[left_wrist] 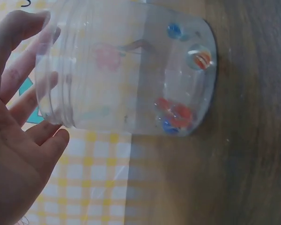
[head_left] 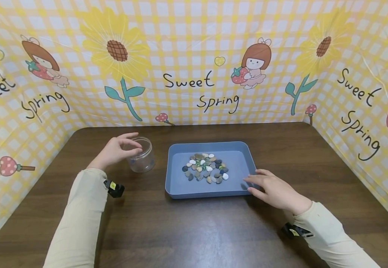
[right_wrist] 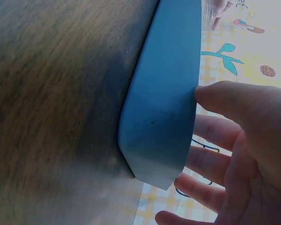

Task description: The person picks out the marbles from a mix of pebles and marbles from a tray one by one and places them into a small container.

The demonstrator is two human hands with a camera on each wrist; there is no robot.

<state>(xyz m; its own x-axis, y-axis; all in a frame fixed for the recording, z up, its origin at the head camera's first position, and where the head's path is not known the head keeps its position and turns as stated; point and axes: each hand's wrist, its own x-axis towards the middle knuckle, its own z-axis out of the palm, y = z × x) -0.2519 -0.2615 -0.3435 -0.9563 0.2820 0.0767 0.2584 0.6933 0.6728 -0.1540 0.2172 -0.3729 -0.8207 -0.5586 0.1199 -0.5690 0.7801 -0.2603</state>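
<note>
My left hand is at the mouth of a clear jar, thumb and fingers spread loosely about the rim. In the left wrist view, some fingers show through the clear wall near the mouth. Several marbles, blue, red and orange, lie at the jar's bottom. To the right is a blue tray with a cluster of pebbles in grey, white and tan, with green-tinted glass pieces among them. My right hand is at the tray's front right corner, its fingers spread and the thumb tip right at the rim.
The jar and tray stand apart on a dark brown wooden table. A yellow checked cloth with printed sunflowers and cartoon figures walls the back and both sides. Small black cameras sit on both wrists.
</note>
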